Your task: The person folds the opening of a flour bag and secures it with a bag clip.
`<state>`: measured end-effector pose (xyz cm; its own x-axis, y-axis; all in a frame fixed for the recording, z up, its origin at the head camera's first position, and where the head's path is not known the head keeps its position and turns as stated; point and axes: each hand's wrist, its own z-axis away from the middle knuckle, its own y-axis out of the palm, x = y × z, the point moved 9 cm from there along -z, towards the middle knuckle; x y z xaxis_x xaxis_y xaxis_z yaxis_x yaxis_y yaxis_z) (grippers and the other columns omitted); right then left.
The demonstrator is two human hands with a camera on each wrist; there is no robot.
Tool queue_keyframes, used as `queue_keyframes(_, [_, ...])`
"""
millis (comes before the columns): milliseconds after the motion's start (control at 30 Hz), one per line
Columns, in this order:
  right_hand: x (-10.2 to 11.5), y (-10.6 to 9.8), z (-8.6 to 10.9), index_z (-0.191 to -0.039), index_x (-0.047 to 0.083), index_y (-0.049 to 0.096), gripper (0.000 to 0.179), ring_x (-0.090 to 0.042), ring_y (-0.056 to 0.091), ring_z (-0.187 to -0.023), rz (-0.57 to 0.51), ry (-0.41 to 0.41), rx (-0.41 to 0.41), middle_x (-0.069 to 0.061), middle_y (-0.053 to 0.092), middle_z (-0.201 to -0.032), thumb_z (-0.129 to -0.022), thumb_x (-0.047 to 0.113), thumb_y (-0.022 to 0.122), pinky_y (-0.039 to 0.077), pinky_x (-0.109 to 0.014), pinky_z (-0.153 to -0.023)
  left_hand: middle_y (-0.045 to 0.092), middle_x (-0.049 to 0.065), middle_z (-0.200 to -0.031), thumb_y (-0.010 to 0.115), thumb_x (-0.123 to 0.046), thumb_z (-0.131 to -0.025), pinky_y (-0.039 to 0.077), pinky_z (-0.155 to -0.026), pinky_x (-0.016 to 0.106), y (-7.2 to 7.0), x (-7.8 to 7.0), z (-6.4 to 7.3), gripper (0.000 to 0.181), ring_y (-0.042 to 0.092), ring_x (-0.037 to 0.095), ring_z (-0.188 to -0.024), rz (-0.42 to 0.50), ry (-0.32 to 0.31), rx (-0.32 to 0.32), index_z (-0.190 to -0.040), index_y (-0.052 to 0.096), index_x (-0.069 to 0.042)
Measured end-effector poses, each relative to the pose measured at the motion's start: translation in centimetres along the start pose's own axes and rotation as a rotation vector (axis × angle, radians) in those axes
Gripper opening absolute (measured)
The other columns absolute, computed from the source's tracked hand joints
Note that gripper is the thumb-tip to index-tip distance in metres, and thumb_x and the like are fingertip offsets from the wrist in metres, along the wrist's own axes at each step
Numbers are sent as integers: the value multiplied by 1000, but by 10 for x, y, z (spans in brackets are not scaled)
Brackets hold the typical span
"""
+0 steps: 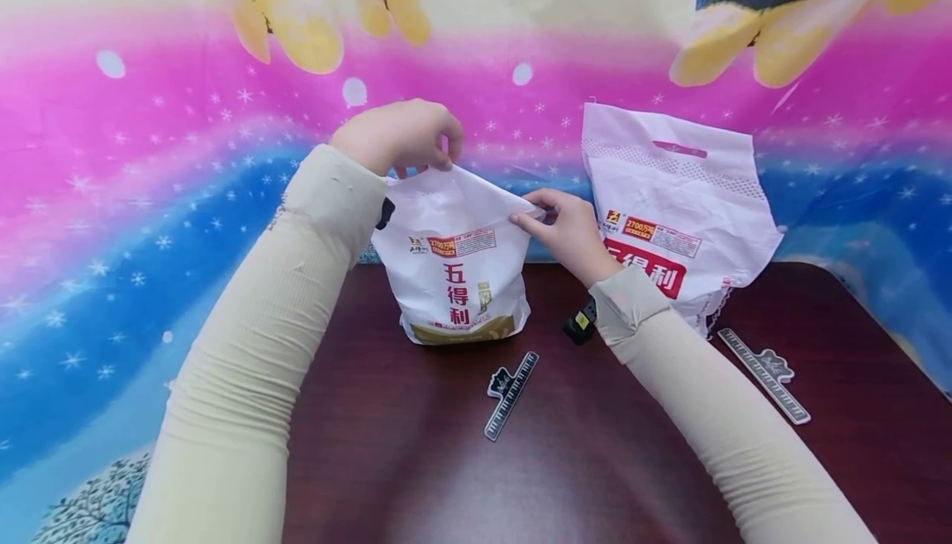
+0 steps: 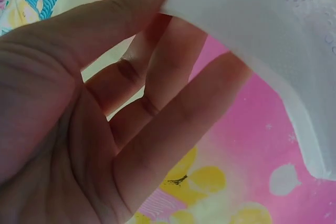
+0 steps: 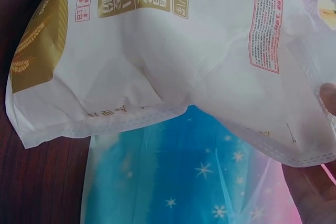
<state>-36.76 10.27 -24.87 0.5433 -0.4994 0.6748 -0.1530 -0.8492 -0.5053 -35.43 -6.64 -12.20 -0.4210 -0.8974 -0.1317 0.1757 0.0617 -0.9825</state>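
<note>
Right hand [image 1: 573,228] pinching bag [image 1: 416,279], clip [image 1: 511,396] in front, sleeve [image 1: 692,395] crossing second bag [image 1: 669,188]

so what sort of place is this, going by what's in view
Probably an indoor staged filming spot: a cartoon snowflake backdrop fills the space behind a dark reddish-brown table, where a piano-keyboard clip lies in front of a gold-printed Wudeli flour bag.

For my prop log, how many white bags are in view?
2: the first bag held by the left hand and right hand; the second bag to its right.
</note>
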Motion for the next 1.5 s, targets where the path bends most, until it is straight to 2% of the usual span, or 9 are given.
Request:
queue_keyframes(267, [0,-1,5,-120,6,71,34,-23,66,-94,-23,37,14,-9,69,-114,-94,26,76,59,-38,-82,61,13,-116,63,-10,-100,57,-84,45,1,0,0,17,59,32,-100,42,2,20,-117,67,-9])
queue_keyframes(467, [-6,-3,13,-126,6,68,41,-23,62,-108,-173,149,9,-10,64,-124,-92,25,77,57,-34,-89,60,12,-116,64,-11,-100,58,-82,44,1,-1,3,18,58,31,-100,53,-8,21,-117,67,-10])
queue_keyframes(567, [-8,-4,19,-128,8,66,42,-23,59,-113,-228,206,-3,-8,60,-128,-91,25,78,56,-36,-91,60,12,-117,63,-12,-100,58,-81,43,1,-1,4,18,58,31,-99,57,-6,15,-118,67,-11])
queue_keyframes(733, [-10,-5,27,-130,9,62,46,-24,55,-120,-290,250,-39,-6,56,-132,-91,27,78,53,-40,-97,59,11,-115,63,-12,-101,58,-80,43,1,0,3,18,58,31,-98,59,-4,16,-118,67,-11])
queue_keyframes(1067, [-18,-8,45,-136,9,57,52,-24,55,-120,-322,293,-108,-9,55,-134,-92,29,76,53,-39,-97,59,12,-115,61,-12,-101,57,-85,46,1,1,2,18,57,31,-99,75,-8,44,-119,67,-11])
queue_keyframes(1233, [-20,-6,54,-137,6,54,52,-26,57,-119,-321,290,-117,-16,55,-134,-93,23,76,52,-44,-99,59,11,-116,61,-12,-101,57,-86,47,0,3,1,19,57,31,-99,85,-1,49,-119,67,-10])
queue_keyframes(1367, [-19,0,59,-138,2,50,53,-32,56,-121,-335,278,-88,-18,54,-131,-93,16,75,50,-46,-103,58,12,-111,60,-13,-102,58,-84,45,0,5,0,20,55,29,-94,74,5,57,-121,66,-11])
queue_keyframes(1500, [-20,9,66,-139,3,49,54,-35,58,-121,-312,284,-21,-22,54,-131,-93,15,75,50,-49,-103,57,12,-109,58,-14,-103,58,-81,42,1,8,-1,21,55,29,-93,68,13,72,-123,65,-13])
